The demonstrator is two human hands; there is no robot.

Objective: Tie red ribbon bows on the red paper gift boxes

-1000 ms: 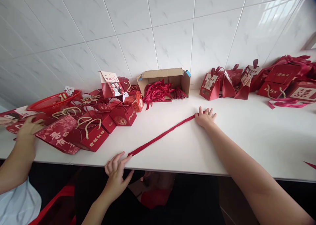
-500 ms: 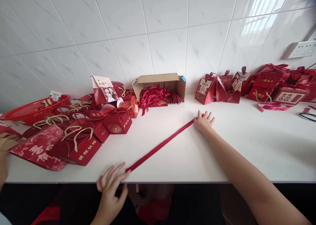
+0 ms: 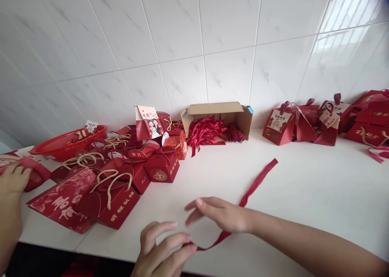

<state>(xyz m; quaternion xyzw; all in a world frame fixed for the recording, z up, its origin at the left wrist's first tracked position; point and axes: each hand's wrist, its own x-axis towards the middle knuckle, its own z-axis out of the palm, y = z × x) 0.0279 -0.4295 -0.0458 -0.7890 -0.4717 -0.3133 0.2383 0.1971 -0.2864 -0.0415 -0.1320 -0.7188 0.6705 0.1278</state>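
Note:
A dark red ribbon (image 3: 258, 184) runs across the white table (image 3: 304, 196), its far end lying on the surface and its near end curving up in a loop. My left hand (image 3: 165, 248) is at the table's front, with that near end pinched between its fingers. Palm inward, my right hand (image 3: 225, 215) hovers over the ribbon's middle and hides part of it. Its thumb and fingers are apart, and nothing shows between them.
A cardboard box (image 3: 247, 125) of red ribbons stands against the tiled wall. Red gift boxes (image 3: 121, 208) with rope handles and a red basket (image 3: 57, 149) crowd the left. Another person's hand (image 3: 13, 180) touches a red package there. More red boxes (image 3: 278, 125) stand at right.
My right hand has left the ribbon's far end and moved left and nearer, toward my left hand. My left hand now lifts the near end, so the taut ribbon has slackened. The view has shifted.

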